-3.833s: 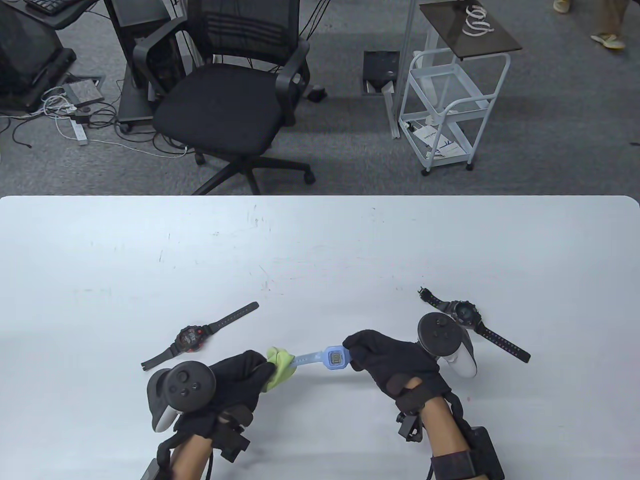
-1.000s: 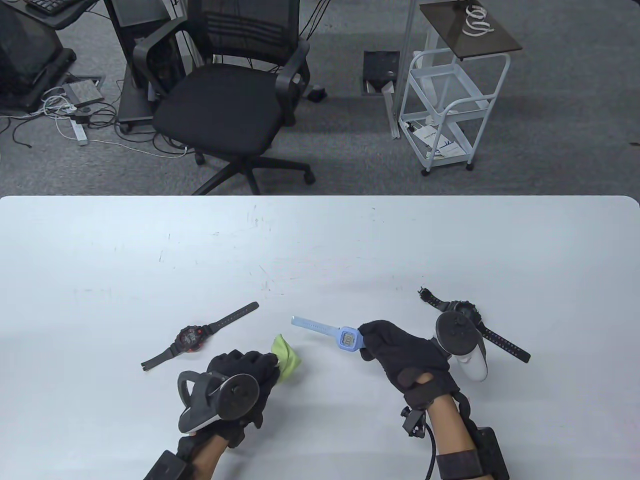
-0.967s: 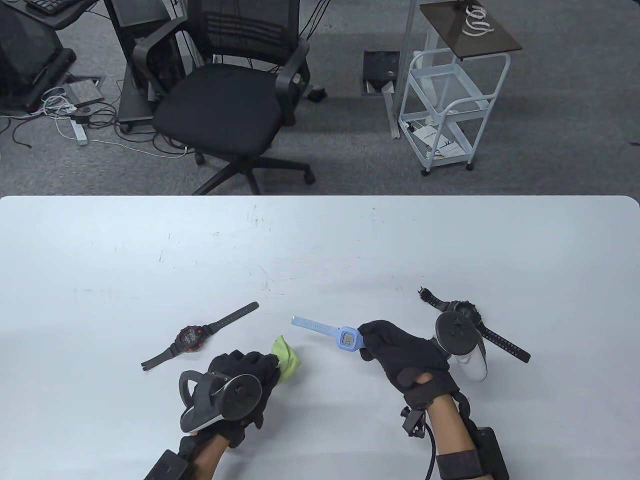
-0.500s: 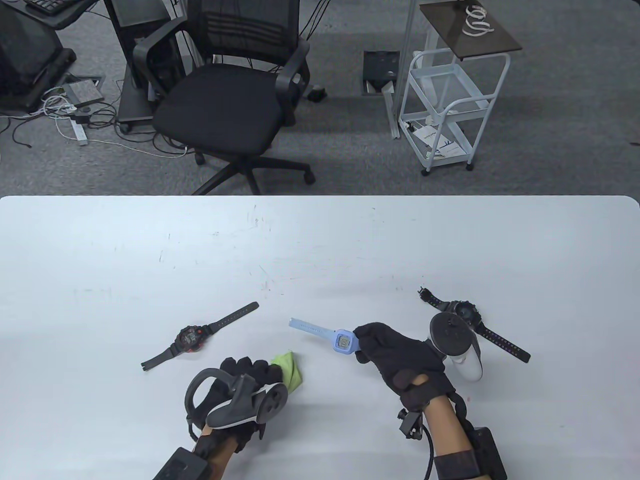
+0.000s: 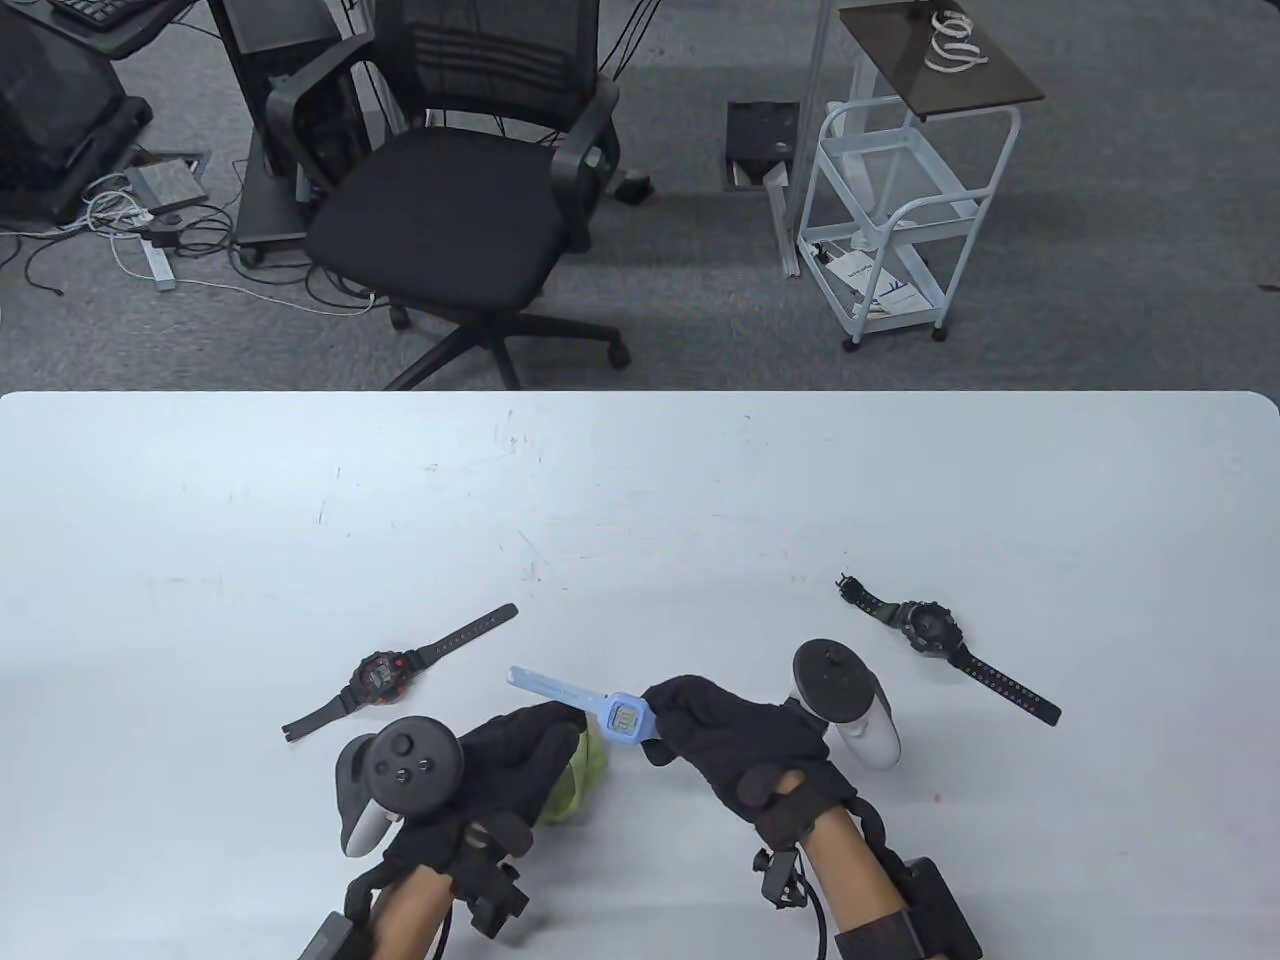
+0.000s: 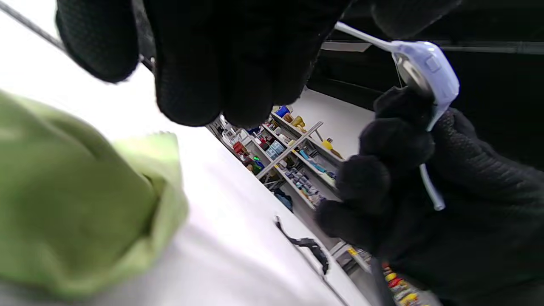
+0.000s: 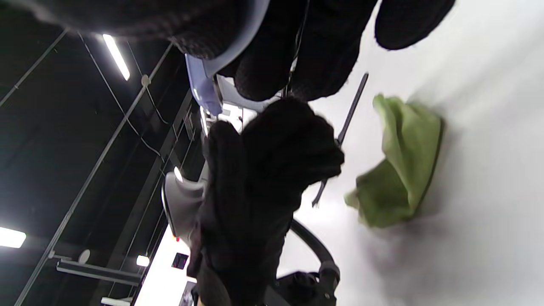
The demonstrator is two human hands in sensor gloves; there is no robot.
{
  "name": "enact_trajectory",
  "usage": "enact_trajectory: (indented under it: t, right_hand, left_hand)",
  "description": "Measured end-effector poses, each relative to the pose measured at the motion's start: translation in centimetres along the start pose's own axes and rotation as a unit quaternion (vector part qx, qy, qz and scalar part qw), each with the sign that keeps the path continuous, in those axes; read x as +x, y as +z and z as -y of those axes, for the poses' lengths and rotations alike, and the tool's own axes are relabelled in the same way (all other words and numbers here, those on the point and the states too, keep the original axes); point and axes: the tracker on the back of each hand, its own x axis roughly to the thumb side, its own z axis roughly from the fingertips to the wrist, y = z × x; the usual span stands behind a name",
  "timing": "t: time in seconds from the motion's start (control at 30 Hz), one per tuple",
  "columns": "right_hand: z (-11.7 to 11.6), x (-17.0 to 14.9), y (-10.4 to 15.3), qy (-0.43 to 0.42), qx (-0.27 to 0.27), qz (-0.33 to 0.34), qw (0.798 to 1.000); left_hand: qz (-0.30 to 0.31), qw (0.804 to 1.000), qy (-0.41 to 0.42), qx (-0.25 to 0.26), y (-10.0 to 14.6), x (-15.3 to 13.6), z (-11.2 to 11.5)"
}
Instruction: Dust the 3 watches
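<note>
Three watches, one green cloth (image 5: pixel 578 778), two gloved hands over white table (image 5: pixel 640 480). Right hand (image 5: pixel 735 735) pinches lower strap of blue watch (image 5: pixel 622 716), holds it lifted above table, free strap angling up-left. Left hand (image 5: pixel 505 760) hovers just beside it, fingers loosely bent, gripping nothing; cloth lies on table beneath its fingertips. Red-faced black watch (image 5: pixel 380 677) lies flat at left. Dark grey watch (image 5: pixel 925 628) lies flat at right, well apart from hands.

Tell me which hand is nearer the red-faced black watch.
Left. The left hand sits just to the near right of the red-faced black watch; the right hand, holding the blue watch, is farther right.
</note>
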Motion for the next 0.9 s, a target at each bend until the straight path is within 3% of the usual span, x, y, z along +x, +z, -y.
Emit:
enact_trajectory:
  t: [0.17, 0.33, 0.4, 0.5, 0.57, 0.67, 0.73, 0.9]
  right_hand:
    - [-2.6, 0.3, -1.2, 0.051, 0.025, -0.008, 0.998]
    - [-4.5, 0.3, -1.8, 0.082, 0.034, -0.004, 0.996]
    - [-5.1, 0.4, -2.1, 0.108, 0.039, -0.007, 0.993]
    - [-5.1, 0.6, -2.0, 0.146, 0.025, -0.032, 0.988]
    - [-4.6, 0.7, -1.5, 0.21, -0.029, -0.071, 0.975]
    - [-4.0, 1.1, -1.1, 0.333, -0.088, -0.112, 0.932]
    - [-4.1, 1.0, -1.4, 0.371, -0.099, -0.134, 0.914]
    - [-5.7, 0.0, -3.6, 0.404, -0.087, -0.193, 0.89]
  left_hand:
    - [-0.004, 0.988, 0.151, 0.028, 0.1, -0.7, -0.3]
    - [-0.019, 0.968, 0.242, 0.061, 0.4, -1.0, -1.1]
    - [-0.016, 0.964, 0.258, 0.065, 0.5, -0.9, -1.5]
    - [-0.011, 0.972, 0.22, 0.081, 0.9, -0.4, -2.6]
    - [-0.01, 0.976, 0.19, 0.103, 1.2, -0.1, -3.5]
    - [-0.019, 0.977, 0.166, 0.135, 1.7, 0.0, -4.6]
    - [-0.018, 0.976, 0.164, 0.139, 1.8, 0.0, -5.1]
    - [-0.025, 0.98, 0.144, 0.137, 1.8, 0.2, -5.4]
